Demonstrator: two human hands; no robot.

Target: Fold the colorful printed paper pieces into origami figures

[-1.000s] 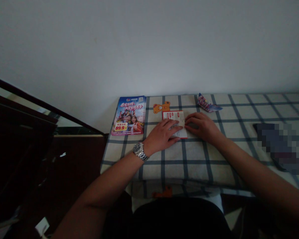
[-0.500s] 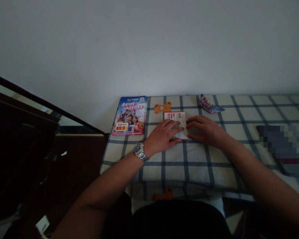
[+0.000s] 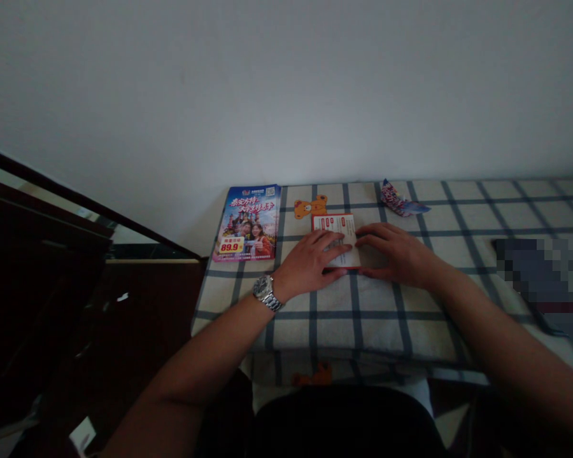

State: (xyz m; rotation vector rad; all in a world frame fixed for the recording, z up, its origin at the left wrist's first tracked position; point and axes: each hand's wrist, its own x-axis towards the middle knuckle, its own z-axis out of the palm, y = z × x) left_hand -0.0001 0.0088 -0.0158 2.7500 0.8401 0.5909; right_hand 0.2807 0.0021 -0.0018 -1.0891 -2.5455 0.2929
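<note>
A small folded leaflet (image 3: 346, 224), white with red labels and a red edge, lies on the checked tablecloth. Across its left and middle part rests my left hand (image 3: 314, 256), fingers spread flat on the paper and thumb along the near edge. My right hand (image 3: 395, 253) is at the leaflet's right side, its fingertips by the right edge and its thumb at the near right corner. The fingers and thumb of that hand are apart. To the left lies a stack of colourful flyers (image 3: 248, 219) marked 89.9.
A folded colourful paper piece (image 3: 401, 201) sits near the wall (image 3: 286, 89). On the right lies a dark, partly blurred flat object (image 3: 530, 280). The checked cloth (image 3: 315, 324) covers the table, with its front edge near my body. Dark furniture (image 3: 42, 280) stands at left.
My right thumb has moved toward me, from the leaflet's right side to its near right corner. My left hand stays almost in place on the paper.
</note>
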